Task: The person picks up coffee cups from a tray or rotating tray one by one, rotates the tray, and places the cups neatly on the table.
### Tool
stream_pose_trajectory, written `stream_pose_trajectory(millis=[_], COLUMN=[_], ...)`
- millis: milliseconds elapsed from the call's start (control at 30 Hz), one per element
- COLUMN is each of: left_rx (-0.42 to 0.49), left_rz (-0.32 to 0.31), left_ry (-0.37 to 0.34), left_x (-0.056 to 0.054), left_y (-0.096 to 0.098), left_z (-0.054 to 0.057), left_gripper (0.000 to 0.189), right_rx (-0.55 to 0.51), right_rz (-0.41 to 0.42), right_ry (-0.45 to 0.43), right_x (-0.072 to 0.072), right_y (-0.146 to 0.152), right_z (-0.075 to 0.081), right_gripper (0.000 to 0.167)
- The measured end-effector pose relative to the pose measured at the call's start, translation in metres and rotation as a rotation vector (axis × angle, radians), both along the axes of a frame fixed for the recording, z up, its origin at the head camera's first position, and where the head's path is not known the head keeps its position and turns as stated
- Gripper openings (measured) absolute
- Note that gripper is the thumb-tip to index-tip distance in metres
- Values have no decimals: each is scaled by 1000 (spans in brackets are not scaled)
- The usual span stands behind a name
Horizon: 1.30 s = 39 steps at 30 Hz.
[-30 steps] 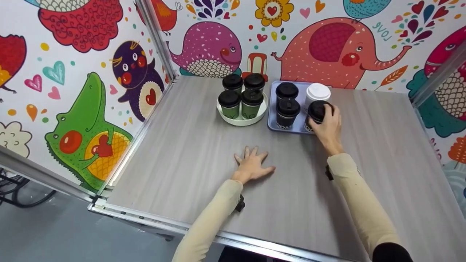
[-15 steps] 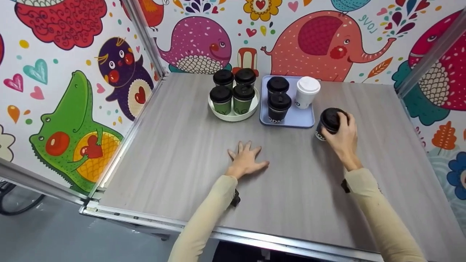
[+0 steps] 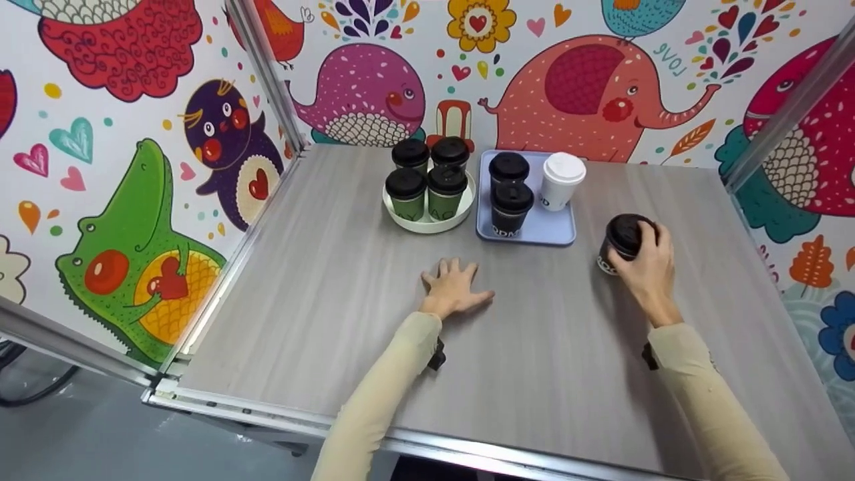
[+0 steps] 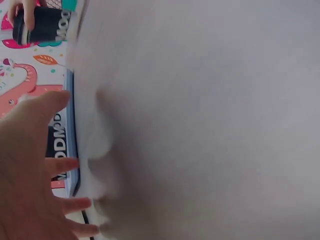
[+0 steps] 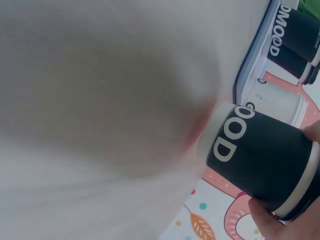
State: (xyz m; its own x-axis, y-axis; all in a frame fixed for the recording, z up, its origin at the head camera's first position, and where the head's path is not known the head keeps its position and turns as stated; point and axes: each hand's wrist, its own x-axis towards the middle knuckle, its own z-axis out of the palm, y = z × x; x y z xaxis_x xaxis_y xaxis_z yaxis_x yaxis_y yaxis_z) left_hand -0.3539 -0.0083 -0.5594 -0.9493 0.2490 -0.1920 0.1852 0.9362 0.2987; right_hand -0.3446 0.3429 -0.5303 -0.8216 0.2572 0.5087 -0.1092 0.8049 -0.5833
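Observation:
My right hand (image 3: 649, 270) grips a black paper coffee cup (image 5: 260, 155) near its black lid, to the right of the blue tray (image 3: 551, 232). White letters run around the cup's lower part, and its base is close over the table in the right wrist view. On the blue tray stand two black cups (image 3: 511, 208) with black lids and a white cup (image 3: 561, 182) with a white lid. My left hand (image 3: 451, 288) is spread with straight fingers close over the table, in front of the trays, holding nothing.
Left of the blue tray, a round white tray (image 3: 428, 228) holds several green cups (image 3: 405, 195) with black lids. Behind them rises a wall (image 3: 487, 120) with cartoon animals. A metal rail (image 3: 267, 421) edges the grey table (image 3: 320, 287).
My right hand has carried the black cup off the blue tray's front right corner, rightward and nearer to me. My left hand has stayed in about the same place.

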Motion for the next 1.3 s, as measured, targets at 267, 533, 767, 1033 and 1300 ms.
stream_pose_trajectory(millis=[267,533,767,1033,1300], left_rx=[-9,-66,-64,-65,-50], left_rz=[6,23,-1,6,1], left_ry=[-92,-74,-51,-65,-86], left_x=[-30,-46,-57,-71,-89], left_y=[16,15,19,29,39], left_z=[-29,-38,-26,-19,-22], left_gripper=[100,116,119,126,126], right_rx=[30,12,26,36,56], right_rz=[-1,19,13,-14,-66], right_ry=[-66,-88,-25,23,22], right_x=[21,23,14,0,-11], right_y=[10,11,16,24,33], right_z=[-26,-33,-25,-17,-17], right_gripper=[64,67,67,68,80])
